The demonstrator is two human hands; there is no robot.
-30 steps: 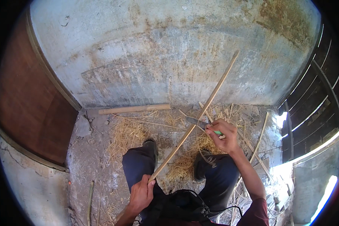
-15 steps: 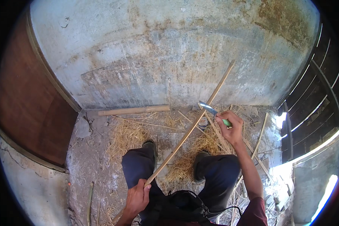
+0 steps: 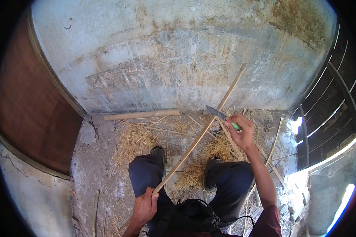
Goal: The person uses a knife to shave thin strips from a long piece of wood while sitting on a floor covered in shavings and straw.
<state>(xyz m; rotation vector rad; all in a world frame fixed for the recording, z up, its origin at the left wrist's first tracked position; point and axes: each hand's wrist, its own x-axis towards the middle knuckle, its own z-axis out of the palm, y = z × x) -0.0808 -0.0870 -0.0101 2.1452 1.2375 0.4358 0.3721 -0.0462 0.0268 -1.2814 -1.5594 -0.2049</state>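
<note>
- While the left grip point(image 3: 145, 207) stays closed around the near end of the pale strip point(image 3: 190, 147), the right grip point(image 3: 242, 132) remains wrapped around the green handle of the knife point(image 3: 216, 112).
- The strip slants up and away from the left grip, passes just left of the right grip, and ends well beyond both.
- A second ago a curled shaving hung below the right grip (thin, looping toward the knee); it is now gone from there.
- Since then, the blade has been lifted and angled upward, pointing away from the right grip, and the strip's far end has dipped a little.
- Over the last half second both grips have hardly moved; only the glint on the blade has faded.
- The blade crosses the strip just ahead of the right grip, though whether its edge touches, I cannot tell.
- To my eye, this suggests a pause between paring strokes, with one sliver cleared.
- Loose straw-like shavings point(image 3: 136, 140) lie beyond the left grip, on the floor point(image 3: 101, 158).
</note>
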